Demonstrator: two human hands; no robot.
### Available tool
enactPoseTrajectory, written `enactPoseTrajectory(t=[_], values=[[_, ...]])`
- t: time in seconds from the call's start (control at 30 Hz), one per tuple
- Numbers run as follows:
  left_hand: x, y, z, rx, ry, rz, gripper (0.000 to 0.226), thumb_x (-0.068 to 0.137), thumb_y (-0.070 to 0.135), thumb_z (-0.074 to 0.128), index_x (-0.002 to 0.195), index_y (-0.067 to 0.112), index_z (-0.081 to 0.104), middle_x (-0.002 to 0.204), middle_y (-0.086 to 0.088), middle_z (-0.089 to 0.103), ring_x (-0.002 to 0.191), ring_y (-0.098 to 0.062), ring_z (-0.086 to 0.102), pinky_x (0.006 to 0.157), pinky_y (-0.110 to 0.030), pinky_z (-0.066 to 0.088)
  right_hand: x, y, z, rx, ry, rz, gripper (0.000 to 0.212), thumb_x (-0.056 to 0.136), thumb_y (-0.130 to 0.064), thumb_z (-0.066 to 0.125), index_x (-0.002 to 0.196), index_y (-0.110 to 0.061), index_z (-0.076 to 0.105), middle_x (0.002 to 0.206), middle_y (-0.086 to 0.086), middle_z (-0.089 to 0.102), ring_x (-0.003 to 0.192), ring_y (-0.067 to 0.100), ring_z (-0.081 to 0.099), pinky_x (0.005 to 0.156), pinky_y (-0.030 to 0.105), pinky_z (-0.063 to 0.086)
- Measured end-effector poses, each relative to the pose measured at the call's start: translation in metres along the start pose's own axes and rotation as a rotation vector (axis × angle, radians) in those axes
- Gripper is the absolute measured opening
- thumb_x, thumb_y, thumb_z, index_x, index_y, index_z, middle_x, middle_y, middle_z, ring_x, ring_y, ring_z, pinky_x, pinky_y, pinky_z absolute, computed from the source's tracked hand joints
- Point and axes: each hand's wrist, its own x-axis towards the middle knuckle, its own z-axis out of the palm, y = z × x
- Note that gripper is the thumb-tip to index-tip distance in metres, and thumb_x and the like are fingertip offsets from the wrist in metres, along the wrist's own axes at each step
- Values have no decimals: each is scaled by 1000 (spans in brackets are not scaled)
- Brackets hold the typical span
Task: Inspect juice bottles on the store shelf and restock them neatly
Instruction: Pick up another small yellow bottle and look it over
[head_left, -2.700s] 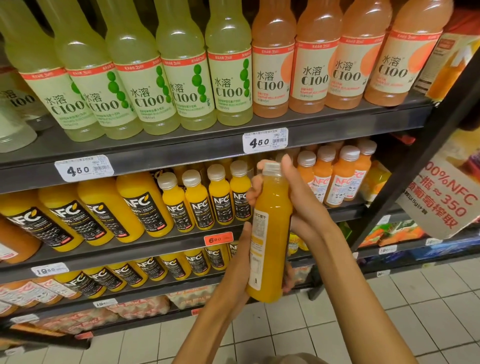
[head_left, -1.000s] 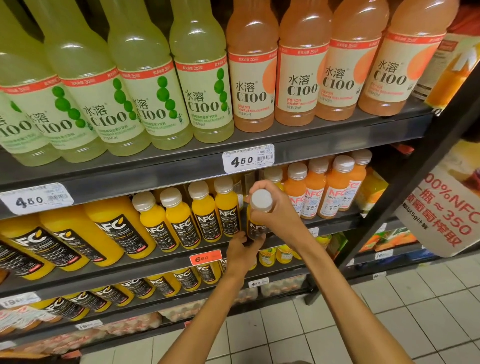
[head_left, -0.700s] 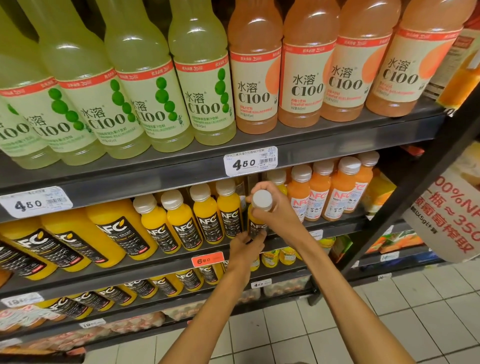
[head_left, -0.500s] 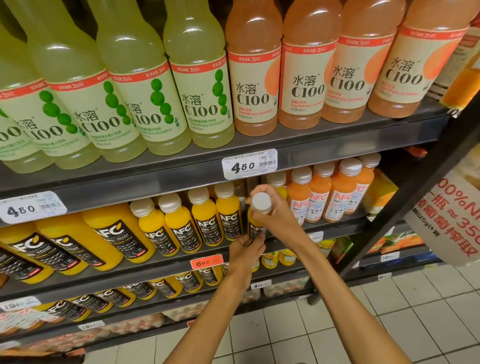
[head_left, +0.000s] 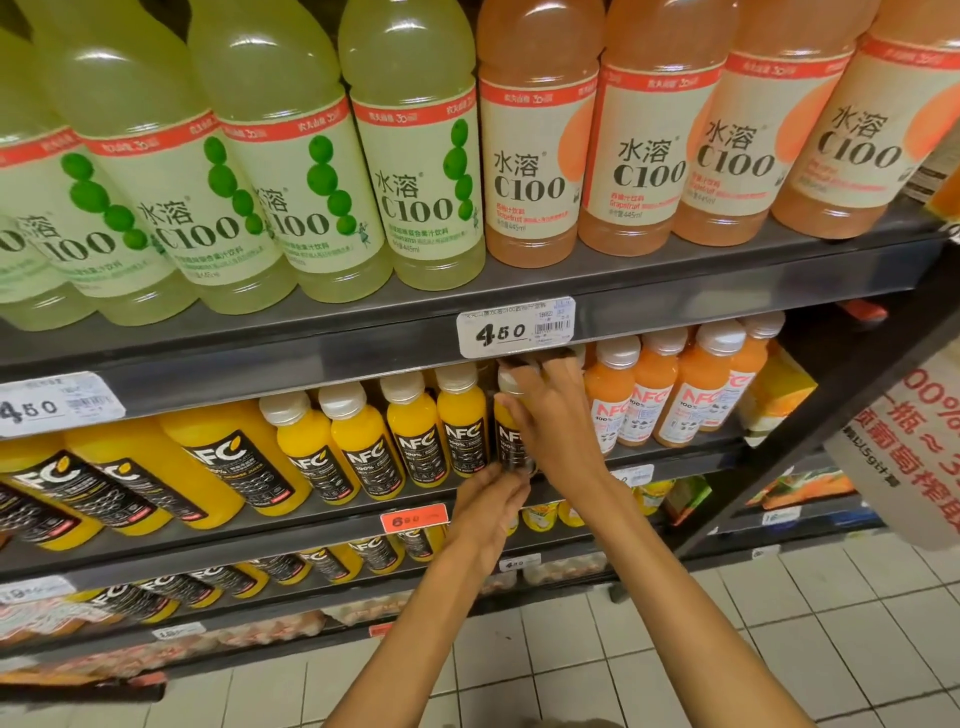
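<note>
From my feed I see a white price tag reading 4.50 (head_left: 516, 328) clipped to the upper shelf edge, and a second like it (head_left: 54, 404) far left. A red tag (head_left: 414, 518) sits on the rail below. At the right edge hangs a white poster with red Chinese lettering (head_left: 915, 448). An orange carton (head_left: 777, 391) stands at the end of the middle row. Pale floor tiles (head_left: 675, 649) run beneath, with dark grout lines.

Both hands hold a small yellow NFC juice bottle (head_left: 511, 439) at the dark metal shelf (head_left: 311, 512) front edge, right hand (head_left: 553, 415) on top, left hand (head_left: 485, 512) at base.
</note>
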Motion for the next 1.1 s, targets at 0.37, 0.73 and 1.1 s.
enactPoseTrajectory(t=[0.37,0.73,1.1], values=[[4,-5,15,-269,182,58,40,89,-13,47,127,-10,38,104,-21,53,116,-32,49,113,-44,30,9,-3,-8,26,-104,-70,25,77,7,71,101,6,66,90,19,67,79,35,64,66,30,50],[-1,-11,-1,117,75,-79,43,89,-3,56,130,-1,44,128,-19,53,126,-30,47,109,-42,36,11,13,-27,-127,-114,71,4,85,3,59,86,3,63,82,21,61,77,36,55,71,38,41],[-16,-8,9,681,-142,200,59,88,-2,58,141,10,36,144,-6,43,131,-16,41,107,-29,36,-17,17,-43,86,-191,115,31,84,-4,64,114,-5,56,110,16,53,97,29,53,70,31,41]])
